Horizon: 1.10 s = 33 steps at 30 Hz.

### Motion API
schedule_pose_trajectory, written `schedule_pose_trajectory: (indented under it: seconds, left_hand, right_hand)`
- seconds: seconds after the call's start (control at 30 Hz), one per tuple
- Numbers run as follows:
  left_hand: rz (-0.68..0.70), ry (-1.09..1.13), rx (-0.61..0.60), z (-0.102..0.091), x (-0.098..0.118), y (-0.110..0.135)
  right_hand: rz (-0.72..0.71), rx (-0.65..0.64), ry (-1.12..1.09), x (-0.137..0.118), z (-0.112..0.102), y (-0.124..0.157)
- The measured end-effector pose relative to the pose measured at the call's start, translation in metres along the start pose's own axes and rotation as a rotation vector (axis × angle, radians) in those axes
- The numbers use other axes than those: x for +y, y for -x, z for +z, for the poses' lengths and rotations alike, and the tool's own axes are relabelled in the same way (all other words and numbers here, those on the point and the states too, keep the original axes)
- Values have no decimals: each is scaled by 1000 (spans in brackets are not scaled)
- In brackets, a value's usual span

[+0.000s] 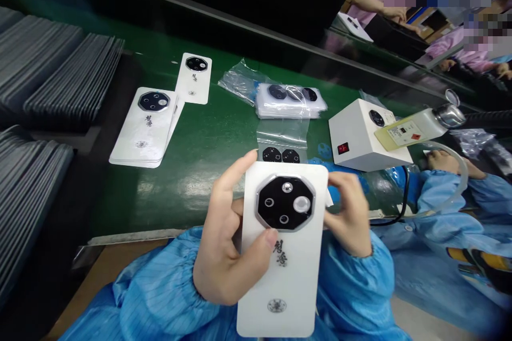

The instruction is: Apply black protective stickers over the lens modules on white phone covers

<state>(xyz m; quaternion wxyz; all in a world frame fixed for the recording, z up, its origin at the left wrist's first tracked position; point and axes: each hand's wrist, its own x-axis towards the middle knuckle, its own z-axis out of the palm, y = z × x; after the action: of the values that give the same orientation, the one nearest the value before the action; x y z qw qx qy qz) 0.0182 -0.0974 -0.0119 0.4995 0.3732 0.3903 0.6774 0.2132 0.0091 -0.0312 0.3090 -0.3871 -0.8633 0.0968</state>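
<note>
White phone back cover (286, 277), octagonal black camera module, dark calligraphic characters and round emblem, wording not legible; held up near the edge of the green counter (200, 181). Left hand (226, 245) grasps it, thumb on the face; right hand (348, 213) curled, fingers gripping its right edge.

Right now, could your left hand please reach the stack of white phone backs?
Probably yes: only green mat lies between the left hand and the stack, though that hand holds another phone back.
</note>
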Motion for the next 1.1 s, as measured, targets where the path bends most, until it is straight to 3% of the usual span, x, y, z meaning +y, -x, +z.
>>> schedule_pose_trajectory:
  seconds: [0.13,0.3,0.47,0.57,1.1]
  left_hand:
    - [-94,133,-17,0,-7,-3]
    - [-198,118,1,-2,-16,-6]
    - [-66,-111,-36,-7,-22,-8]
    - [-4,-202,-32,-9,-24,-7]
    - [18,-181,-98,-9,-27,-4]
  right_hand:
    - [-62,215,-179,-11,-25,-9]
    - [-259,56,-52,-49,-25,-20]
    - [-342,-5,46,-59,-19,-26]
    - [-351,-19,71,-60,-18,-26]
    - [-335,-47,73,-64,-19,-23]
